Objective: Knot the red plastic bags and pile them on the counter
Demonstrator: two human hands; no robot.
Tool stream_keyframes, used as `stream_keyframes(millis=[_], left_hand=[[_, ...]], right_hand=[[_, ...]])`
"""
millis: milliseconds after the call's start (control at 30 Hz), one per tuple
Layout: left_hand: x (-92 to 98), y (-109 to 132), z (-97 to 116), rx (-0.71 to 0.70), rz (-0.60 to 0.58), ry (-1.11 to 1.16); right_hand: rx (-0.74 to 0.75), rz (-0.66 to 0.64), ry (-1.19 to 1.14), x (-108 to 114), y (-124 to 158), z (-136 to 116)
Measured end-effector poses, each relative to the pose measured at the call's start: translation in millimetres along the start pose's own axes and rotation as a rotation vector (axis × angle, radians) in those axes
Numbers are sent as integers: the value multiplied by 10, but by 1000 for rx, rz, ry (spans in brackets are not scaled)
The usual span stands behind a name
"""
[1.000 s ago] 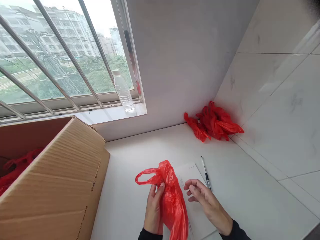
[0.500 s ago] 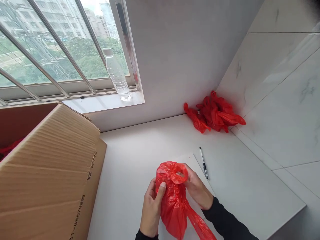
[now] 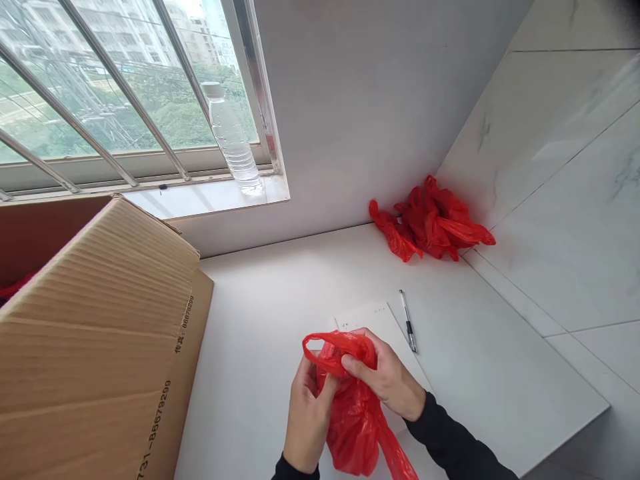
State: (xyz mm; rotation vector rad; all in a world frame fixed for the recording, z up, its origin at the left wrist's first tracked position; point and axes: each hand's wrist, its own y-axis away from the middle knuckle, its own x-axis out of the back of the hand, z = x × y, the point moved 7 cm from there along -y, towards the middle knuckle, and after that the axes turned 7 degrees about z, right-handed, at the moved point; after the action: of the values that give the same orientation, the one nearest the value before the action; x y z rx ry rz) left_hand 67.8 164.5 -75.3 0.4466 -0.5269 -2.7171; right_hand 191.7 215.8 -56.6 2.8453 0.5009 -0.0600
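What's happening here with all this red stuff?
A person holds a red bag in both hands, left hand and right hand near its loop. Under it lies paper, with a pen alongside. More red bags lie in the corner; a box stands at the left.

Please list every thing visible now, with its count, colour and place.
table: 1, white, centre
red bag: 1, red, lower centre
paper: 1 or more, white, on table
pen: 1, clear and black, beside paper
bag heap: count unclear, red, table's far corner
box: 1, brown cardboard, at left
red plastic: amount unclear, red, inside box
barred window: 1, silver, upper left
bottle: 1, clear, on the windowsill
trees: several, green, outside
buildings: several, pale, outside
wall: 1, grey-white, behind table
tiled wall: 1, white, right
left grip: 1, black-sleeved, holding bag
right grip: 1, black-sleeved, holding bag
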Motion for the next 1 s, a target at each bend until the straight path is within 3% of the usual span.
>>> stream_keyframes(millis=[200,433,667,1000], left_hand=[[-53,20,-41,77,-75,7],[16,-14,-46,41,-10,-24],[5,0,-180,124,-215,19],[-22,39,-85,170,-105,185]], right_hand=[[-24,49,18,56,-19,100],[-30,-22,3,-5,14,70],[-109,53,-178,46,-8,79],[-173,60,-247,37,28,44]])
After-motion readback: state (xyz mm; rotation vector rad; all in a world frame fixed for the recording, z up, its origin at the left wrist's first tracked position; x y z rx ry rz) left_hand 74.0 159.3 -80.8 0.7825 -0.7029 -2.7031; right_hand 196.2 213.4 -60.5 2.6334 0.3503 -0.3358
